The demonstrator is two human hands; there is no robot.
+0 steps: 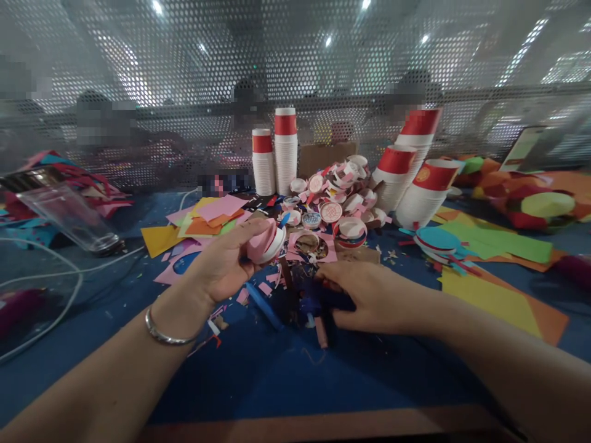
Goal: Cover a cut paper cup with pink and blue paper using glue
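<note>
My left hand [235, 258] is closed on a cut-off paper cup base [268, 243], white at the rim with pink paper on it, held above the table. My right hand [364, 292] is wrapped round a dark blue glue gun [311, 301], low over the table; its shape is partly hidden by the fingers and shadow. A pinkish-brown stick [322, 333] juts from it toward me. Between the hands lie paper scraps and a blue pen-like strip [263, 306]. Just beyond them is a pink sheet with a round hole [292, 247].
A heap of cut cup bases [331, 212] rises ahead, flanked by stacked paper cups [286, 160] and more cup stacks [423, 200]. Coloured paper sheets [221, 209] lie left, others [498, 240] right. A clear tumbler [69, 212] and a white cord [80, 277] are at left.
</note>
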